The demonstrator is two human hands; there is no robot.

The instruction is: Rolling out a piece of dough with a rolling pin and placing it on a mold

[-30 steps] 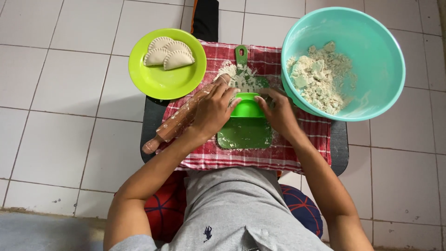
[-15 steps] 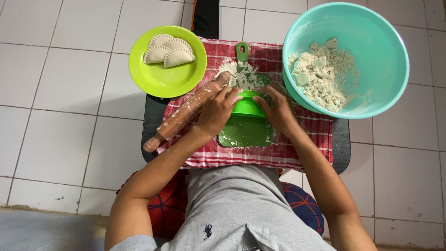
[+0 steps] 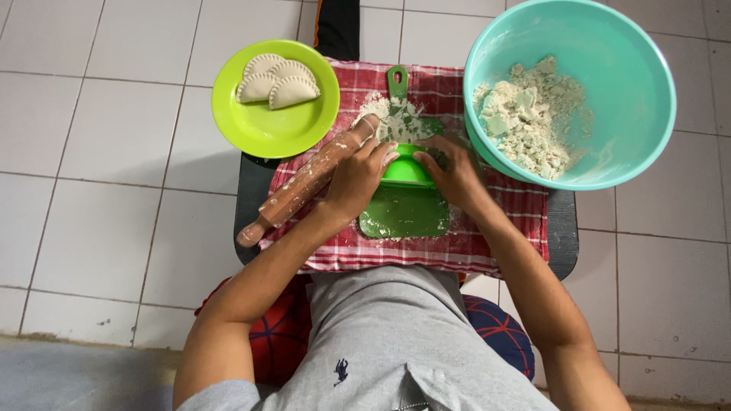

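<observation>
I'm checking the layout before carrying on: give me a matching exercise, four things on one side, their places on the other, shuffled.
Things:
1. rolling pin
2. shaped dough pockets
3. crumbly dough
4. green press mould

Places:
A. inside the teal bowl
B. on the lime plate
C. lying slantwise at the left edge of the checked cloth
D. under both hands, left hand and right hand, mid-cloth

Pairs: 1-C, 2-B, 3-A, 4-D

Green dumpling press [image 3: 403, 199] on checked cloth, seemingly half-folded.
</observation>
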